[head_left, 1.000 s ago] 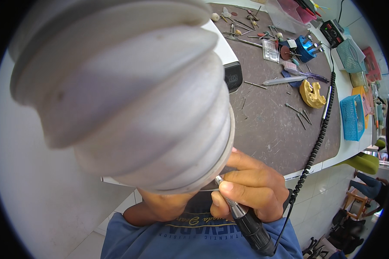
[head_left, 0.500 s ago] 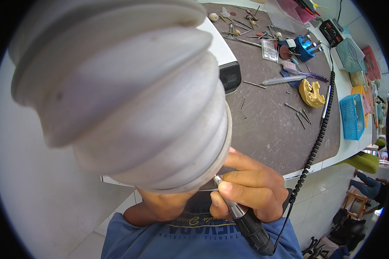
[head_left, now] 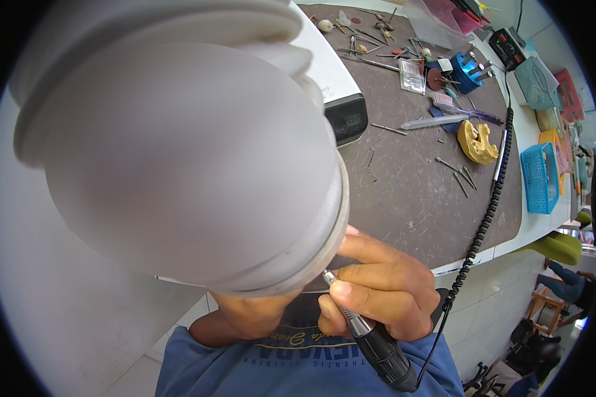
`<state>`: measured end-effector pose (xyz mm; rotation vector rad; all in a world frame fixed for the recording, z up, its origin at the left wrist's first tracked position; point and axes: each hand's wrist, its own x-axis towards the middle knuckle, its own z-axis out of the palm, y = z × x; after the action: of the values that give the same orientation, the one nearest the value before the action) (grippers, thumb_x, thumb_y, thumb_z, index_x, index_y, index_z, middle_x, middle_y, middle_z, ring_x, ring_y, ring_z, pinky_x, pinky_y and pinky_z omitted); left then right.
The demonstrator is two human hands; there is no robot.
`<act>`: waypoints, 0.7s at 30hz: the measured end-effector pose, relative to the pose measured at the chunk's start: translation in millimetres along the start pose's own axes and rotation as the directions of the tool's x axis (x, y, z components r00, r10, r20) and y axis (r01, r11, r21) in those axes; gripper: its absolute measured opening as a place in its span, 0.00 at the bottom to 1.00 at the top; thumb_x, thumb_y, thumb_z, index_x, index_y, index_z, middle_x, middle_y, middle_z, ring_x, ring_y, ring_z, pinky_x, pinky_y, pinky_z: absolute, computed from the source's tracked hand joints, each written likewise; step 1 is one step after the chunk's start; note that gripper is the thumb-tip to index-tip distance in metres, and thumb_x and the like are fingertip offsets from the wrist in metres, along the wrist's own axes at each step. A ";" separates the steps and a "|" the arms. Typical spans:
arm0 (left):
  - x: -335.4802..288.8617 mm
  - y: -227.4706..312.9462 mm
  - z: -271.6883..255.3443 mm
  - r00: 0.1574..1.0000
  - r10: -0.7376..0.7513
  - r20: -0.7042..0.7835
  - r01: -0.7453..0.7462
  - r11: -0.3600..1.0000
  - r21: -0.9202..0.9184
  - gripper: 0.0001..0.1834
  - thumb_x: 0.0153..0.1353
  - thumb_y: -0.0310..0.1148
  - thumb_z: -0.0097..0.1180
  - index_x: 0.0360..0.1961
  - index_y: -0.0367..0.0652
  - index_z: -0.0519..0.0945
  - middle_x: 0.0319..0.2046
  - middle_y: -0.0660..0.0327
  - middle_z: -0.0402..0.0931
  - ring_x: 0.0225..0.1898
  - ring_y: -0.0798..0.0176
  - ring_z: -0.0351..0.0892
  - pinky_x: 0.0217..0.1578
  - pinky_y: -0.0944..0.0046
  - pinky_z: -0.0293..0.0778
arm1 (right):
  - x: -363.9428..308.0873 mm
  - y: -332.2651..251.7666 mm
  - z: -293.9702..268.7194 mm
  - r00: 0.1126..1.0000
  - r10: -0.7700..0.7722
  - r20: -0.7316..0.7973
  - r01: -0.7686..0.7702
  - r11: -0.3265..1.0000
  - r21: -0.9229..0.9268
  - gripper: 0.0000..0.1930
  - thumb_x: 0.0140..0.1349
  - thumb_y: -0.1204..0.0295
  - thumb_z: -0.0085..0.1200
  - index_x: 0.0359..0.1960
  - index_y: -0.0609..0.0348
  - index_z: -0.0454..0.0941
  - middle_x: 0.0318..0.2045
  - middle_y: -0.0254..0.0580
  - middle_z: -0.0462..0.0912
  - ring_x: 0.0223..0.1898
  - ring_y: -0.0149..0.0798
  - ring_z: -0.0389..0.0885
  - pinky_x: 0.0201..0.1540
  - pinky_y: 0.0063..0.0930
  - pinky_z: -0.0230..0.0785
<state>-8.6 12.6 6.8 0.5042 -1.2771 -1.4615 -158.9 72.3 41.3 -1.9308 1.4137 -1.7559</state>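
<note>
My right hand [head_left: 384, 284] is closed around a handpiece [head_left: 357, 324], a rotary tool with a slim silver nose and a black body. Its tip points up and left, to the rim of a large whitish ribbed hose-like piece [head_left: 198, 159] that fills much of the view. Below that rim the wrist and part of my left hand [head_left: 251, 314] show. Its fingers are hidden behind the pale piece, so whatever they hold cannot be seen. The handpiece's working end is also partly covered at the rim.
A black coiled cord [head_left: 487, 221] runs down the bench's right side. On the brown mat [head_left: 410, 192] lie a yellow dental cast [head_left: 477, 142], several burs [head_left: 457, 171], a brush [head_left: 467, 109] and a blue bur holder [head_left: 469, 73]. A blue basket [head_left: 540, 178] stands beyond; another person sits far right.
The pale hose-like piece now shows a smooth, rounded front where ribs showed before, and its rim sits slightly further left. My right hand and the handpiece have shifted a little left.
</note>
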 end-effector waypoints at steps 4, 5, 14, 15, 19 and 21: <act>1.1 0.0 1.9 1.000 -0.012 -0.006 0.012 1.000 -0.024 0.06 0.63 0.17 0.57 0.39 0.37 0.75 0.50 0.45 0.75 0.47 0.58 0.83 0.53 0.62 0.82 | 0.7 -0.5 0.1 1.000 0.012 -0.014 -0.012 1.000 0.005 0.14 0.60 0.67 0.66 0.39 0.66 0.80 0.31 0.48 0.86 0.43 0.55 0.88 0.45 0.47 0.85; 1.0 -0.1 2.1 1.000 -0.021 -0.011 0.021 0.999 -0.040 0.06 0.63 0.17 0.57 0.39 0.36 0.75 0.50 0.45 0.75 0.47 0.59 0.83 0.52 0.62 0.82 | 0.8 -0.2 0.5 1.000 0.010 -0.015 -0.010 1.000 0.008 0.14 0.60 0.67 0.66 0.39 0.66 0.80 0.30 0.48 0.86 0.43 0.55 0.88 0.45 0.47 0.85; 1.5 -0.8 1.1 1.000 0.002 -0.008 -0.002 1.000 0.002 0.05 0.64 0.18 0.57 0.39 0.36 0.75 0.48 0.46 0.74 0.46 0.60 0.84 0.50 0.63 0.84 | 1.0 -1.8 -0.7 1.000 0.016 -0.010 -0.016 1.000 0.004 0.15 0.59 0.66 0.66 0.40 0.65 0.81 0.31 0.48 0.86 0.43 0.55 0.88 0.45 0.47 0.85; 2.0 -0.7 1.2 1.000 0.010 -0.003 -0.010 1.000 0.000 0.05 0.64 0.18 0.57 0.39 0.35 0.75 0.48 0.46 0.74 0.46 0.60 0.84 0.50 0.63 0.84 | 0.0 -0.5 1.6 1.000 -0.002 -0.020 0.002 1.000 0.008 0.15 0.59 0.66 0.66 0.40 0.65 0.81 0.31 0.48 0.85 0.43 0.54 0.88 0.45 0.47 0.85; 3.3 -0.8 0.9 1.000 0.012 0.011 -0.012 1.000 0.003 0.06 0.64 0.18 0.57 0.40 0.35 0.74 0.47 0.46 0.74 0.45 0.60 0.84 0.50 0.62 0.85 | -0.8 -0.1 0.7 1.000 0.012 -0.017 -0.012 1.000 -0.001 0.14 0.60 0.66 0.66 0.40 0.65 0.81 0.31 0.48 0.85 0.44 0.54 0.88 0.46 0.46 0.85; 3.4 -0.6 0.8 1.000 0.008 0.014 -0.008 1.000 0.002 0.06 0.64 0.18 0.57 0.40 0.35 0.74 0.47 0.46 0.73 0.45 0.60 0.84 0.50 0.62 0.85 | -0.2 -0.8 -0.9 1.000 0.020 -0.004 -0.020 1.000 -0.002 0.14 0.60 0.67 0.66 0.40 0.65 0.81 0.31 0.48 0.85 0.44 0.54 0.88 0.46 0.47 0.85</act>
<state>-10.7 9.8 7.6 0.4903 -1.2901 -1.4596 -159.2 73.3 41.9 -1.9087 1.4319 -1.7508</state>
